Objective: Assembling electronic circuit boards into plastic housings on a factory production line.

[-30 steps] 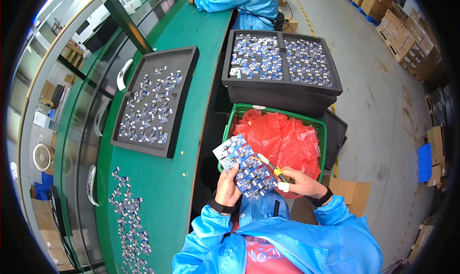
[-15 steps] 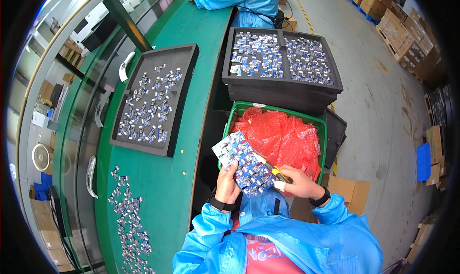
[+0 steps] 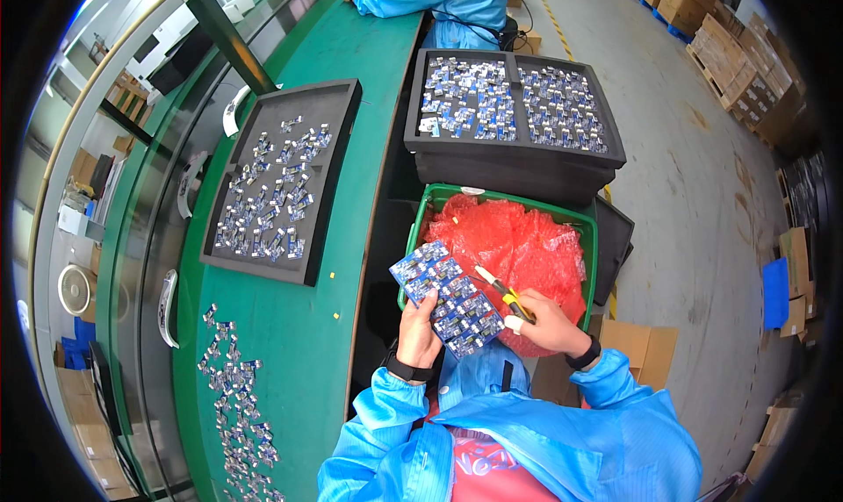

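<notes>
A worker in a blue coat is holding a panel of small blue circuit boards over a green bin lined with red bubble wrap, just off the near right edge of the green desk. The left hand is gripping the panel from underneath at its near end, fingers closed around the edge. The right hand is closed on yellow-handled cutters, their tip touching the panel's right side. The step in hand appears to be snipping single boards off the panel; doing it well likely means keeping the panel steady over the bin, setting the blades squarely on the joining tab, and supporting the piece being freed so it does not twist.

On the desk, 1 black tray is carrying rows of separated boards, and loose boards are lying along the near left edge. 1 stack of black trays filled with more boards is standing beyond the bin. Another person in blue is working at the desk's far end.
</notes>
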`<action>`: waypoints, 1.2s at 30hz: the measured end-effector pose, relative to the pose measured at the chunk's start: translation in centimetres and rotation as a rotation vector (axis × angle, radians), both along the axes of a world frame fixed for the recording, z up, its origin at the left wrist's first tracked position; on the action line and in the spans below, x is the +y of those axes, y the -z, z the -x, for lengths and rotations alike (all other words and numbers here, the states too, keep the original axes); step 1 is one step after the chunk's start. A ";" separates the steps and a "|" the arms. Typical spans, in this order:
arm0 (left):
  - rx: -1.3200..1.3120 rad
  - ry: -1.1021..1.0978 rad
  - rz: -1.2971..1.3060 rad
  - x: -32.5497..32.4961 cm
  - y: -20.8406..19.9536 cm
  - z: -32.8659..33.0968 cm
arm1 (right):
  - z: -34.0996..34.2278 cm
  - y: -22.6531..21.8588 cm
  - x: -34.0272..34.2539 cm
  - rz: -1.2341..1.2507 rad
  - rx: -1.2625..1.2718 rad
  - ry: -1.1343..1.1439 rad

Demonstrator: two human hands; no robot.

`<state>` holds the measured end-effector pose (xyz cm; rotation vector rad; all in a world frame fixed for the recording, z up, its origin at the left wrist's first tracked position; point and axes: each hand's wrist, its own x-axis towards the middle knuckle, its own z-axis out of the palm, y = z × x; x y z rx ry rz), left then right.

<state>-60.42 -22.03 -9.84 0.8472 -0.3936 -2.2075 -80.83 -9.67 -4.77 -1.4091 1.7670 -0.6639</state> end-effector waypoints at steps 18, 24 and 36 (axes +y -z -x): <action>0.075 -0.118 0.006 -0.8 0.6 0.1 | 1.6 -0.7 1.3 -0.029 -0.012 -0.058; 0.087 -0.105 -0.013 -1.4 0.3 -0.1 | 2.6 -1.3 2.5 -0.174 -0.562 -0.103; 0.093 -0.116 0.047 -1.6 -0.5 0.1 | 3.0 -1.6 3.0 -0.276 -0.636 -0.099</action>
